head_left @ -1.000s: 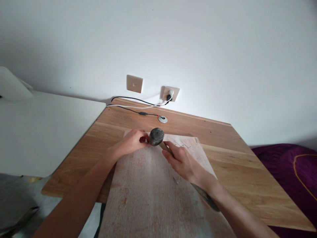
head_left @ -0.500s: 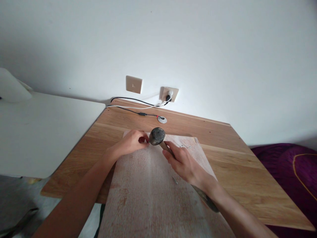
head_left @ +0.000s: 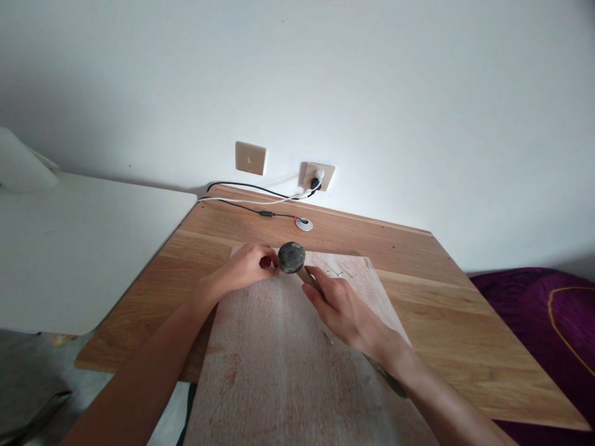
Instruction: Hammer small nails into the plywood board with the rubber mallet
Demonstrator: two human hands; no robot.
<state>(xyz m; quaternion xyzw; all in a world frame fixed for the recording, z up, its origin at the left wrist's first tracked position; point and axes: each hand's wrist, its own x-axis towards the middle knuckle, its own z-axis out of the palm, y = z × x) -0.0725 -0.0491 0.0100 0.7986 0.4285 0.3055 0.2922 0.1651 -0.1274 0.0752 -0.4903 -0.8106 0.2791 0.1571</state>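
Note:
My right hand (head_left: 341, 303) is wrapped around the wooden handle of a hammer (head_left: 292, 257), whose dark, round head is right beside my left fingertips. The handle's lower end runs back under my right forearm. Thumb and finger of my left hand (head_left: 253, 263) are pinched together low over the far part of a whitish, worn wooden board (head_left: 260, 365). Whatever they hold is hidden or too small to make out. On the board, one loose nail (head_left: 328, 337) lies left of my right wrist, and several more nails, among them this nail (head_left: 356, 275), are near the far right corner.
The board rests on a wooden desk (head_left: 446, 328) against a white wall. Cables (head_left: 251, 200) run along its back to a wall socket (head_left: 318, 176), near a round cable grommet (head_left: 304, 225). A white table (head_left: 106, 241) adjoins at left; purple fabric (head_left: 525, 310) is at right.
The hammer head has shifted slightly left and tilted, its round face now turned more toward me. My right hand moved a little with it. My left hand keeps its pinch in place.

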